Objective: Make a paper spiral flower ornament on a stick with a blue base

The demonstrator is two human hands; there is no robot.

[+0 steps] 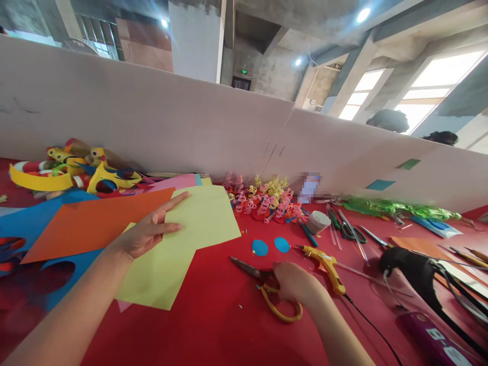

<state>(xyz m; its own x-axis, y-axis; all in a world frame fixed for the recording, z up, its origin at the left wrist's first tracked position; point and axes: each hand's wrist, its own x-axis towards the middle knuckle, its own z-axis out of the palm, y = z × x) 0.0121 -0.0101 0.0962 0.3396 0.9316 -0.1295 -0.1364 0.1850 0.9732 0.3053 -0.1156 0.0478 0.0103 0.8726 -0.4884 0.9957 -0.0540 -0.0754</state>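
Note:
My left hand [147, 231] is at the left edge of pale yellow paper [208, 216], its thumb across the front and its index finger stretched along the top. The paper seems to be two overlapping pieces, one reaching down toward me over the red table [217, 315]. My right hand [293, 282] is closed over the scissors [267, 284], which have dark blades pointing to the upper left and a yellow handle loop. Its fingertips are hidden. Just beyond the blades lie two blue paper discs [260, 247].
A yellow glue gun [326, 267] with a cord lies right of my right hand. Pink and yellow paper curls [267, 201] stand by the white partition [171, 122]. Orange card [102, 218] and cut blue sheets lie left. A white cup [318, 222] and a black strap [415, 279] are right.

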